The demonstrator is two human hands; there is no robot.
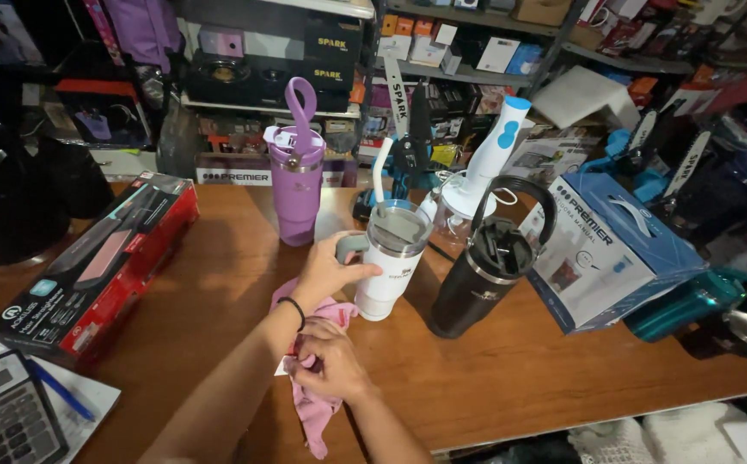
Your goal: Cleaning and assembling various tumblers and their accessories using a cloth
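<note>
My left hand [326, 271] is closed around the grey handle of a white tumbler [388, 273] that stands upright on the wooden table [520, 369], with a clear lid and a white straw. My right hand [332, 365] presses and grips a pink cloth [315, 411] lying on the table just in front of the tumbler. A black wristband sits on my left wrist. Right of the white tumbler stands a black tumbler [474, 288] with a loop handle, and behind it to the left a purple tumbler [296, 185].
A long red and black box [103, 271] lies at the left, with a calculator [4, 417] and a blue pen at the near left corner. A blue and white box [610, 249], a white hand blender [489, 159] and a teal bottle [691, 302] are at the right. Crowded shelves stand behind.
</note>
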